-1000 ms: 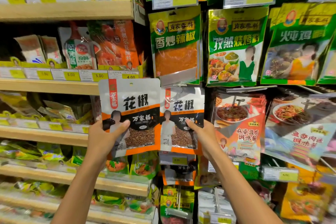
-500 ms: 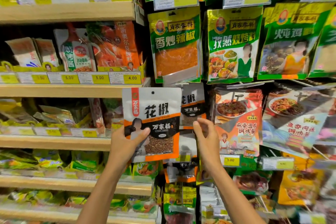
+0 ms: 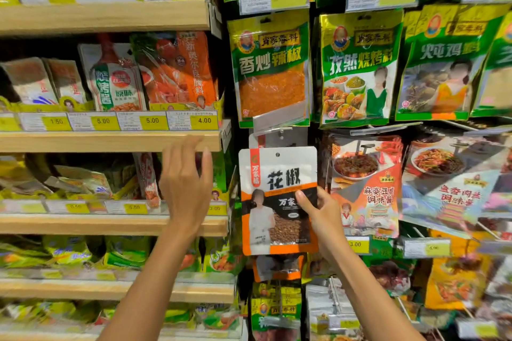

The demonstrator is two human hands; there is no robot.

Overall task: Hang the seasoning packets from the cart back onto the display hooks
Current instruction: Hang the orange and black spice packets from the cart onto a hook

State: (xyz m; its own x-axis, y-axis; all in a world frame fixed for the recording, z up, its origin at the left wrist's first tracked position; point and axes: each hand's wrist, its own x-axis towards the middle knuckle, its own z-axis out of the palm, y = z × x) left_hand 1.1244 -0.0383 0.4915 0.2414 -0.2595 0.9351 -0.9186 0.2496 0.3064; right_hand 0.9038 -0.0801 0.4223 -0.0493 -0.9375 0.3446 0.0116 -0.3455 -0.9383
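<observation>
A person stood facing a shop display. The right hand (image 3: 322, 219) gripped a white and orange seasoning packet (image 3: 277, 174) by its right edge, thumb (image 3: 302, 199) pressed across the front and fingers hidden behind. The packet was upright in front of the hanging rack, its punched hole just below a metal display hook (image 3: 277, 130); whether it was threaded on could not be told. A matching packet (image 3: 277, 268) showed below it. The left hand (image 3: 185, 188) was held up empty, fingers loosely spread, near the front edge of a wooden shelf (image 3: 110, 141) to the left. Green packets (image 3: 271, 69) hung in the row above.
</observation>
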